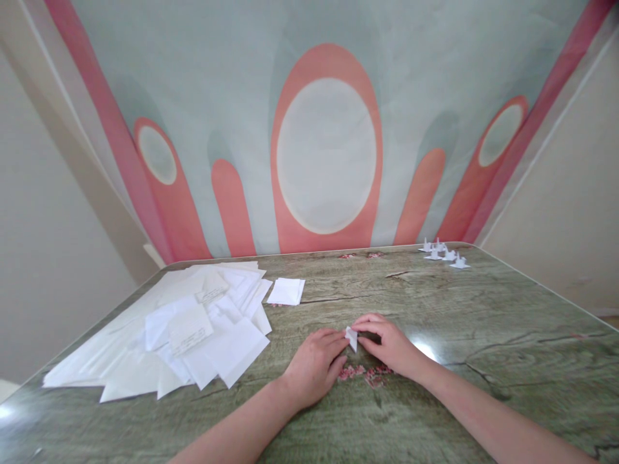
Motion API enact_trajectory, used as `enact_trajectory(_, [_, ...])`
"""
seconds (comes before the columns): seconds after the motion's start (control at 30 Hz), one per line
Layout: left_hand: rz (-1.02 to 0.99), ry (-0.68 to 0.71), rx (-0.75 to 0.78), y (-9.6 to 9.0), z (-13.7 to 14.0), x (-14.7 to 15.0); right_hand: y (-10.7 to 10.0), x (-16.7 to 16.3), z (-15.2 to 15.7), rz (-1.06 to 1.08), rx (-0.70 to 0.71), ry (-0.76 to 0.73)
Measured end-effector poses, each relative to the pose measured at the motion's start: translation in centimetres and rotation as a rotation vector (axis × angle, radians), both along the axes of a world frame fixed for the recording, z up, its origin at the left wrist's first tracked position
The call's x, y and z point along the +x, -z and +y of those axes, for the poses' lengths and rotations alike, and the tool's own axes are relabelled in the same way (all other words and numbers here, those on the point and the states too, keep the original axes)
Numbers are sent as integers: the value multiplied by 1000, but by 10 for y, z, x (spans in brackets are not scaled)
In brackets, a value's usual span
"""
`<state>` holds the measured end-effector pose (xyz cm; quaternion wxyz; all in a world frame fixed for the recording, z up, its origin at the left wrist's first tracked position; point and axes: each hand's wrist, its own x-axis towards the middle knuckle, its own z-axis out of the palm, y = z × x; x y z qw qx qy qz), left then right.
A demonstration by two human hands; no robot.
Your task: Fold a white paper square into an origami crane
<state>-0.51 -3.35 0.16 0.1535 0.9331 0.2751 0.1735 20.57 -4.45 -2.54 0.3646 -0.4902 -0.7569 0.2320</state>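
Observation:
A small piece of folded white paper (353, 338) is held between my two hands, just above or on the wooden table near its middle. Fingertips of my left hand (315, 362) press together at its left edge, the thumb lower down. On the other side, my right hand (387, 343) pinches the paper by its upper right part between thumb and fingers. Part of the paper is hidden by the fingertips. Several small folded white paper figures (449, 255) with upright points stand at the table's far right.
A large spread pile of white paper sheets (130, 345) covers the table's left side, some pieces with print. A small stack of square paper (286, 292) lies right of it. The wood-patterned table (483, 386) reaches a wall hanging (329, 154) at the back.

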Motion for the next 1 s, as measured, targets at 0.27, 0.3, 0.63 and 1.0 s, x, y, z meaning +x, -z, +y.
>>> enact_trajectory(0.27, [6,-7,0,1,0,-1,4,-3,0,-39,44,142])
enact_trajectory(0.3, [3,-9,0,2,0,-1,4,-4,0,-52,50,155])
enact_trajectory(0.63, [-2,-6,6,1,0,-1,8,-4,-1,-111,70,213])
enact_trajectory(1.0, [0,-7,13,3,0,-1,5,-5,-2,-160,65,224])
